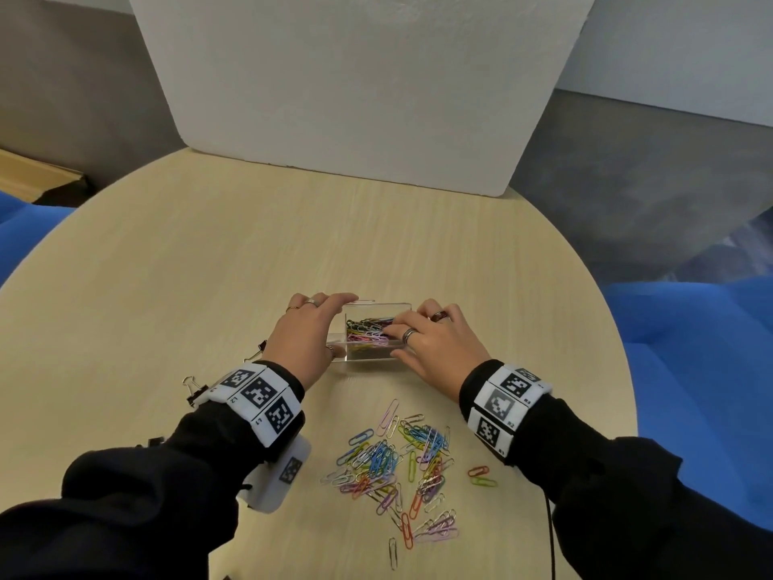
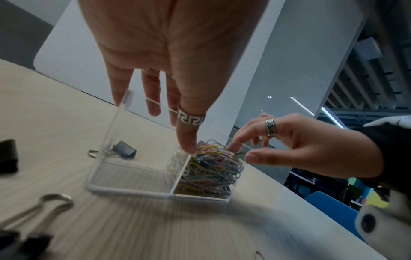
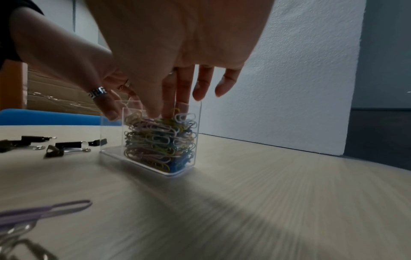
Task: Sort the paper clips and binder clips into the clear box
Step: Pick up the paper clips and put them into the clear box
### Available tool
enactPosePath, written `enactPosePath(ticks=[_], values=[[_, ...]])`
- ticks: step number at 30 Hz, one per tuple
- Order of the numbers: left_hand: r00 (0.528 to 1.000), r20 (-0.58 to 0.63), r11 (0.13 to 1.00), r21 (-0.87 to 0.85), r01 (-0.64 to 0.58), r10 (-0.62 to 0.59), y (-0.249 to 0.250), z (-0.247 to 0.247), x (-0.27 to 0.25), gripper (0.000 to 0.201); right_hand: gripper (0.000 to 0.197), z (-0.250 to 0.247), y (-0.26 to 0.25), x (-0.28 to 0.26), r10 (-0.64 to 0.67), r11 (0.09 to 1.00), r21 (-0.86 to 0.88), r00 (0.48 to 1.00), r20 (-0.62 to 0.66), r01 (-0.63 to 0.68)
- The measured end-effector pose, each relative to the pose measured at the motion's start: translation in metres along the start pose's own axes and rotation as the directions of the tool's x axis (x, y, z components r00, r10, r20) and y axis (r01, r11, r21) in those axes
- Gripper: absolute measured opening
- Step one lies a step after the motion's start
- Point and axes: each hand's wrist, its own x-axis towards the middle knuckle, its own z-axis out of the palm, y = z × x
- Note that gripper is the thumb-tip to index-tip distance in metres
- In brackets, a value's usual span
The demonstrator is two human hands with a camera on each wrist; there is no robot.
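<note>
Box: our clear two-compartment plastic box stands on the pale wood-grain round surface, just past the loose pile.
Left hand: our left hand arches over the box's left end, fingers straight on the far rim, thumb by the divider; we judge it steadies the box. It grips nothing.
Right hand: our right hand has its fingertips dipped into the right compartment, pressing on the clips there. Whether any clip is pinched, we cannot tell.
Sorted clips: coloured wire paper clips nearly fill that compartment; the left one looks empty.
Loose clips: a scattered heap of coloured paper clips lies near us.
Binder clips: black binder clips with silver handles lie left of the box, not yet sorted.
</note>
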Motion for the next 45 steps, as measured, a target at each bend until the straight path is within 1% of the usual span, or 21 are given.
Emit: enactPosePath(ticks=[3,8,11,14,17,19,23,26,28,30,32,33,35,36,37,38,39,40,41,43,45], values=[[1.000,0.002,1.000,-0.002,0.001,-0.001,0.000,-0.001,0.000,0.071,0.021,-0.001,0.003,0.001,0.013,0.999,0.044,0.999,-0.046,-0.010],[1.000,0.006,1.000,-0.004,0.007,-0.007,0.000,-0.001,0.000,0.071,0.037,-0.002,0.004,0.006,0.040,0.999,-0.009,0.999,-0.032,-0.040],[1.000,0.009,1.000,0.006,0.008,-0.009,0.001,-0.001,-0.001,0.071,0.030,0.002,0.005,0.005,0.053,0.999,-0.009,0.998,-0.043,-0.054],[1.000,0.009,1.000,0.013,0.006,-0.006,0.001,-0.002,-0.001,0.072,0.044,0.000,0.006,0.003,0.083,0.996,0.040,0.996,-0.043,-0.082],[1.000,0.011,1.000,0.011,0.003,-0.003,0.001,-0.002,-0.001,0.072,0.034,0.000,0.005,0.004,0.067,0.997,0.054,0.997,-0.050,-0.064],[1.000,0.009,1.000,0.014,-0.002,0.002,0.000,-0.002,-0.001,0.072,0.019,-0.001,0.004,0.004,0.052,0.995,0.092,0.997,-0.049,-0.047],[1.000,-0.008,1.000,0.014,-0.005,0.005,-0.001,0.000,0.000,0.072,0.013,-0.001,0.006,0.003,0.063,0.988,0.146,0.998,-0.023,-0.060],[1.000,-0.016,1.000,0.003,-0.008,0.008,-0.001,0.000,0.001,0.072,0.013,-0.005,0.007,0.004,0.060,0.980,0.189,0.998,-0.015,-0.056],[1.000,0.006,0.999,0.037,-0.008,0.008,0.000,-0.002,0.001,0.074,0.023,-0.013,0.007,0.004,0.067,0.969,0.238,0.998,-0.017,-0.061],[1.000,0.018,0.994,0.111,-0.016,0.014,0.001,-0.002,-0.002,0.077,0.029,-0.023,0.008,-0.002,0.144,0.921,0.364,0.990,0.002,-0.135],[0.996,-0.060,0.993,0.109,-0.054,0.061,0.004,-0.004,-0.011,0.074,0.023,-0.033,0.011,-0.013,0.252,0.829,0.490,0.963,0.100,-0.268],[0.982,-0.140,0.990,0.083,-0.117,0.127,0.006,-0.004,-0.017,0.068,0.020,-0.036,0.013,-0.021,0.276,0.796,0.517,0.949,0.153,-0.315],[0.918,-0.285,0.960,0.029,-0.279,0.275,0.011,0.001,-0.031,0.049,0.019,-0.039,0.017,-0.039,0.255,0.778,0.501,0.919,0.300,-0.379],[0.900,-0.288,0.941,0.007,-0.339,0.326,0.014,0.004,-0.038,0.041,0.019,-0.038,0.020,-0.048,0.216,0.781,0.476,0.889,0.403,-0.405],[0.909,-0.230,0.932,-0.024,-0.363,0.348,0.018,0.010,-0.046,0.037,0.018,-0.035,0.023,-0.058,0.170,0.781,0.453,0.844,0.509,-0.430],[0.935,-0.126,0.939,-0.053,-0.339,0.330,0.021,0.017,-0.052,0.037,0.018,-0.032,0.025,-0.068,0.127,0.775,0.434,0.787,0.604,-0.459],[0.961,0.013,0.960,-0.060,-0.273,0.275,0.024,0.026,-0.057,0.040,0.020,-0.029,0.026,-0.079,0.095,0.768,0.416,0.729,0.678,-0.487],[0.972,0.135,0.981,-0.025,-0.191,0.192,0.024,0.037,-0.060,0.045,0.026,-0.026,0.026,-0.090,0.075,0.763,0.399,0.684,0.726,-0.508],[0.970,0.218,0.993,0.033,-0.113,0.103,0.025,0.046,-0.062,0.050,0.034,-0.024,0.026,-0.100,0.066,0.760,0.386,0.652,0.755,-0.523],[0.965,0.260,0.996,0.089,-0.001,-0.022,0.028,0.060,-0.063,0.054,0.045,-0.021,0.022,-0.117,0.066,0.754,0.371,0.626,0.777,-0.541],[0.970,0.237,0.997,0.068,0.034,-0.050,0.034,0.071,-0.063,0.053,0.046,-0.017,0.016,-0.130,0.081,0.763,0.366,0.641,0.763,-0.532]])
